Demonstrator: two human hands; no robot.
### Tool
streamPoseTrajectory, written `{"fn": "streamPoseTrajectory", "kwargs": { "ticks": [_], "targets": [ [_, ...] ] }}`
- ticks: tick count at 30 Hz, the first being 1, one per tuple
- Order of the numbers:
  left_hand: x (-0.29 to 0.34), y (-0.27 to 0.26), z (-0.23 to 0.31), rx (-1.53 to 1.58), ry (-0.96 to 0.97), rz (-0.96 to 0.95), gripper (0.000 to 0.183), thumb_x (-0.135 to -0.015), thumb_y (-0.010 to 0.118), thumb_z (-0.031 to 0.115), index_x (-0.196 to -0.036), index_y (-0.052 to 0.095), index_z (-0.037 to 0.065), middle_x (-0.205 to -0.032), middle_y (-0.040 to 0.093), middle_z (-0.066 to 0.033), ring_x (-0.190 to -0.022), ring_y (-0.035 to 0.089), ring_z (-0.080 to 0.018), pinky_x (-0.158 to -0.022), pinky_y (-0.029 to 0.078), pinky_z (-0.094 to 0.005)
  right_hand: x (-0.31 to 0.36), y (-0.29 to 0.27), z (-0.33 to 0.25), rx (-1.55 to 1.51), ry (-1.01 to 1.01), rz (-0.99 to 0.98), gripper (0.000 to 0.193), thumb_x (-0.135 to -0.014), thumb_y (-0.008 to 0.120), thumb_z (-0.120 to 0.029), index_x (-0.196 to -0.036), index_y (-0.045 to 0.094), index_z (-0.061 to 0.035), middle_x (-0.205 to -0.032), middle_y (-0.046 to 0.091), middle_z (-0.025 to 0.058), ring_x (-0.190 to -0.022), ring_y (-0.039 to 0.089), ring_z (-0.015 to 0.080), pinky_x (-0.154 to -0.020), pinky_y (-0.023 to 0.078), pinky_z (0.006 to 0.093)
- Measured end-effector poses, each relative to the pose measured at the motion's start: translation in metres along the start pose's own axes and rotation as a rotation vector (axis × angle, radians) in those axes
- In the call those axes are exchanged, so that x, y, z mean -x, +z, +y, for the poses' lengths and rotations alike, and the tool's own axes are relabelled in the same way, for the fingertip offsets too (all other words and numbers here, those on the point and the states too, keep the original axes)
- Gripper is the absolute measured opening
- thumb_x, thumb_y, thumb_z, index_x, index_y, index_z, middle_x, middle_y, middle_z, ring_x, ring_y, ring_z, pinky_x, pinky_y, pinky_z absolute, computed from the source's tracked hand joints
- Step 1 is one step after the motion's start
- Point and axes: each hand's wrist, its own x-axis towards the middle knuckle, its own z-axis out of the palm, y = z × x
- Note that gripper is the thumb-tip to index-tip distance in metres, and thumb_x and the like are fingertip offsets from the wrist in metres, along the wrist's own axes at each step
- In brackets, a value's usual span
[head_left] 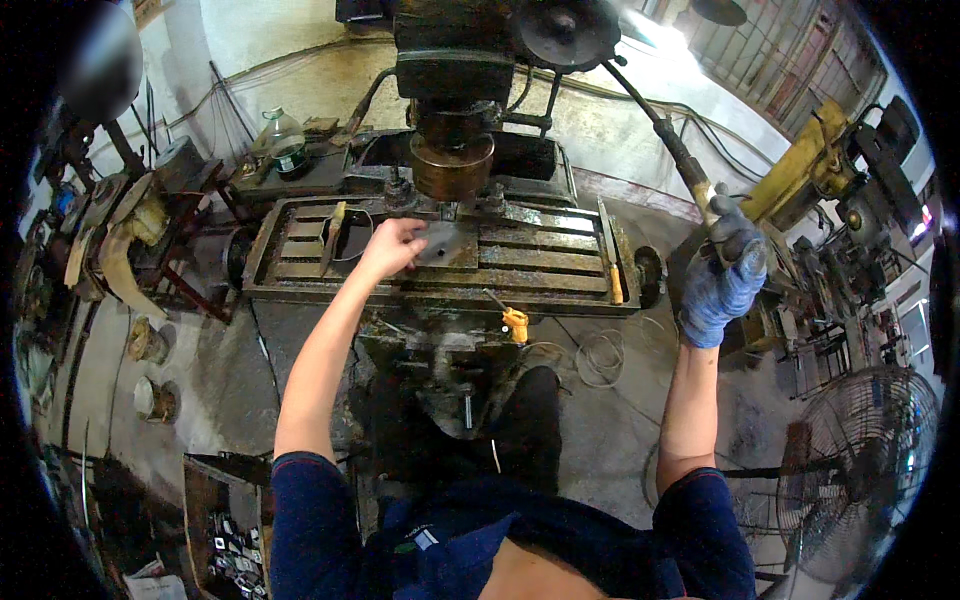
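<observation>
One box of small dark-and-white pieces; one clear bottle, contents unclear; my bare left hand, fingers half curled, grip or contact I cannot tell, at the left part of a flat grey metal plate with a dark hole, on the slotted table. Rightward, open slots run to a wooden-handled tool near the table's right edge; beyond, my blue-gloved right hand closes round a lever.
</observation>
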Motion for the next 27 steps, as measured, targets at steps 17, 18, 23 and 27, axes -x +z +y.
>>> {"fn": "streamPoseTrajectory", "kwargs": {
  "ticks": [17,18,23,27],
  "targets": [
    [0.169,-0.096,0.010,0.116,-0.172,0.169,0.031,-0.079,0.059,0.002,-0.110,0.055,-0.005,-0.075,0.062,-0.0100,-0.062,0.057,-0.0125,-0.055,0.049,-0.0267,0.032,0.001,0.009,0.006,0.057,0.076,0.043,-0.086,0.050,-0.040,-0.067,0.052,-0.0011,-0.074,0.056,0.0111,-0.086,0.054,0.0245,-0.082,0.038,0.0391],
    [0.174,-0.102,0.005,0.144,-0.150,0.154,0.031,-0.079,0.059,0.002,-0.110,0.055,-0.005,-0.074,0.062,-0.0099,-0.062,0.057,-0.0128,-0.056,0.049,-0.0267,0.032,0.001,0.009,-0.008,0.077,0.089,0.043,-0.086,0.050,-0.040,-0.067,0.052,-0.0013,-0.074,0.056,0.0107,-0.087,0.054,0.0247,-0.082,0.038,0.0390],
    [0.197,-0.120,-0.007,0.214,-0.159,0.238,0.032,-0.080,0.059,0.002,-0.109,0.053,-0.007,-0.077,0.063,-0.0108,-0.063,0.059,-0.0145,-0.055,0.049,-0.0274,0.034,0.002,0.011,-0.001,0.018,0.073,0.041,-0.087,0.048,-0.035,-0.061,0.043,-0.0048,-0.065,0.046,0.0065,-0.080,0.050,0.0252,-0.088,0.034,0.0430],
    [0.227,-0.140,-0.015,0.214,-0.206,0.334,0.036,-0.080,0.060,0.004,-0.112,0.050,-0.009,-0.075,0.061,-0.0100,-0.062,0.058,-0.0140,-0.055,0.048,-0.0277,0.030,0.002,0.010,0.096,0.001,0.039,0.037,-0.088,0.047,-0.028,-0.058,0.040,-0.0056,-0.063,0.043,0.0046,-0.072,0.047,0.0219,-0.086,0.036,0.0432]
  ]
}}
